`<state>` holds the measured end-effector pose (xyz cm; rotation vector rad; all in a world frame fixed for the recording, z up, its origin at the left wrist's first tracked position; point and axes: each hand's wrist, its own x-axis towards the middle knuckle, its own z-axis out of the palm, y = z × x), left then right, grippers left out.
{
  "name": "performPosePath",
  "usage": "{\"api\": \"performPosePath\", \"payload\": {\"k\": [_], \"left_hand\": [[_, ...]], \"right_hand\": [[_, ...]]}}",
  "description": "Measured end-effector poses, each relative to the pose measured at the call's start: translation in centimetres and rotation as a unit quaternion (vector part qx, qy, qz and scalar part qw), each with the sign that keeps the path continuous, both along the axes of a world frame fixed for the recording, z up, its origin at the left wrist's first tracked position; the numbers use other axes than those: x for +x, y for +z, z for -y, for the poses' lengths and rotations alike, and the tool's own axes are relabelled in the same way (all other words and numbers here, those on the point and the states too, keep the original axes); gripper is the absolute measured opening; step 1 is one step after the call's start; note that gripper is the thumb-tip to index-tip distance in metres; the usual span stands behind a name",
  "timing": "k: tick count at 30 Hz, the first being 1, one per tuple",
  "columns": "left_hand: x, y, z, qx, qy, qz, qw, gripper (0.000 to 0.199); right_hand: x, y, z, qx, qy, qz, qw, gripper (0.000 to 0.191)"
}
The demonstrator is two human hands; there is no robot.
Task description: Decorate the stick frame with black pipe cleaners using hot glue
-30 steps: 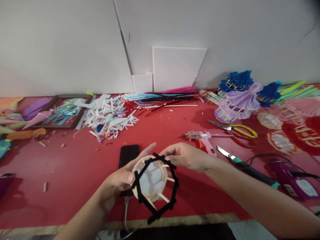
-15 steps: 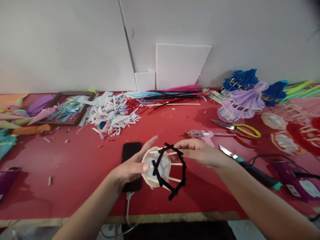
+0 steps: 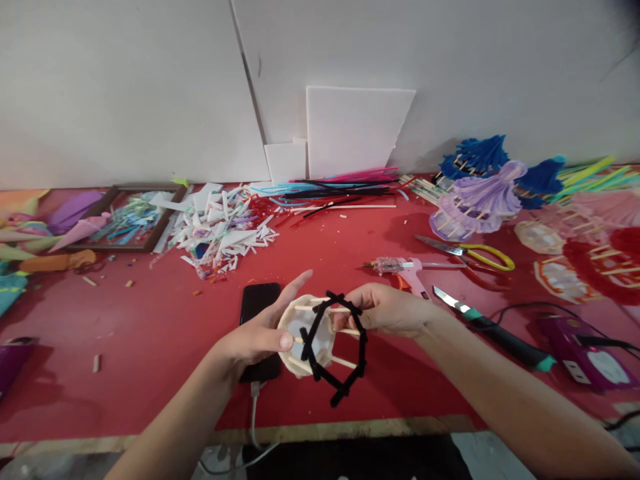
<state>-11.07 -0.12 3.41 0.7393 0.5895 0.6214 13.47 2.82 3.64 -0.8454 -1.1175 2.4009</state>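
My left hand (image 3: 266, 331) grips the round cream base (image 3: 283, 350) of a small craft frame, thumb on the near rim and index finger stretched out behind. Several short wooden sticks (image 3: 343, 361) stand out from the base. They carry a ring of overlapping black pipe-cleaner pieces (image 3: 361, 353), tilted toward the right. On the ring's upper right side, my right hand (image 3: 381, 310) has its fingers closed at a stick and the black ring; the fingertips are partly hidden behind the ring. A black phone (image 3: 257, 301) with a white cable lies under my left hand.
Beyond my right hand lie a pink glue gun (image 3: 400, 268), yellow-handled scissors (image 3: 487, 257) and a utility knife (image 3: 505, 337). White scraps (image 3: 220, 230) and pipe cleaners (image 3: 340, 190) are heaped at the back. Purple (image 3: 483, 200) and blue (image 3: 483, 155) craft models stand right.
My right hand has moved in, its fingers now closing at the ring and a stick. The frame has shifted slightly left and down, and the whole view has shifted a little.
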Motion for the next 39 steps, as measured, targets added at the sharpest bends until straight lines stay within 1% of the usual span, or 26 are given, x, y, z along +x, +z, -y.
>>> {"api": "performPosePath", "payload": {"k": [2,5,9,12,14,16,19,21,23,25,26,28,30,31,35,37,39], "left_hand": [[0.0,0.1,0.1,0.000,-0.002,0.003,1.000,0.109],[-0.2,0.3,0.2,-0.002,0.012,0.008,1.000,0.108],[-0.6,0.2,0.3,-0.003,0.033,0.010,0.999,0.105],[-0.7,0.0,0.3,0.007,0.024,0.005,1.000,0.103],[-0.8,-0.1,0.2,0.013,0.017,0.003,1.000,0.101],[-0.8,-0.3,0.2,0.019,0.018,-0.001,1.000,0.099],[-1.0,-0.7,0.2,0.024,0.024,-0.018,0.999,0.099],[-1.0,-0.8,0.1,0.028,0.038,-0.031,0.998,0.098],[-0.8,-0.8,0.1,0.035,0.065,-0.042,0.996,0.097],[-0.6,-0.7,0.1,0.047,0.102,-0.048,0.993,0.095],[-0.5,-0.5,0.0,0.053,0.120,-0.050,0.990,0.094],[-0.3,-0.4,0.0,0.068,0.152,-0.055,0.984,0.091],[-0.1,-0.2,-0.1,0.083,0.180,-0.060,0.978,0.088],[0.0,-0.1,-0.2,0.089,0.192,-0.062,0.975,0.086],[0.2,0.0,-0.4,0.087,0.234,-0.058,0.967,0.078],[0.2,0.0,-0.5,0.077,0.252,-0.060,0.963,0.076],[0.1,-0.1,-0.5,0.067,0.260,-0.065,0.961,0.076]], "right_hand": [[-0.1,-0.1,0.1,-0.014,-0.019,-0.002,1.000,0.033],[-0.1,-0.1,0.2,-0.030,-0.073,-0.017,0.997,0.025],[0.0,0.6,0.4,-0.028,-0.154,-0.055,0.986,0.023],[-0.1,1.3,0.7,-0.027,-0.209,-0.106,0.972,0.024],[-0.2,1.6,0.8,-0.028,-0.247,-0.137,0.959,0.021],[-0.3,1.9,0.9,-0.011,-0.280,-0.154,0.948,0.019],[-0.2,2.4,1.2,0.056,-0.309,-0.158,0.936,0.018],[0.0,2.8,1.5,0.111,-0.316,-0.138,0.932,0.017],[0.2,3.2,1.9,0.170,-0.319,-0.091,0.928,0.016],[0.4,3.6,2.4,0.238,-0.325,-0.012,0.915,0.015],[0.5,3.7,2.5,0.278,-0.327,0.037,0.903,0.015],[0.6,4.0,2.8,0.362,-0.321,0.132,0.865,0.015],[0.7,4.2,2.9,0.429,-0.300,0.202,0.828,0.015],[0.7,4.3,2.8,0.452,-0.288,0.225,0.814,0.014],[1.0,3.9,2.2,0.516,-0.245,0.271,0.775,0.010],[1.4,3.2,1.8,0.550,-0.218,0.286,0.754,0.010],[1.8,2.0,1.6,0.583,-0.194,0.311,0.725,0.011]]}}
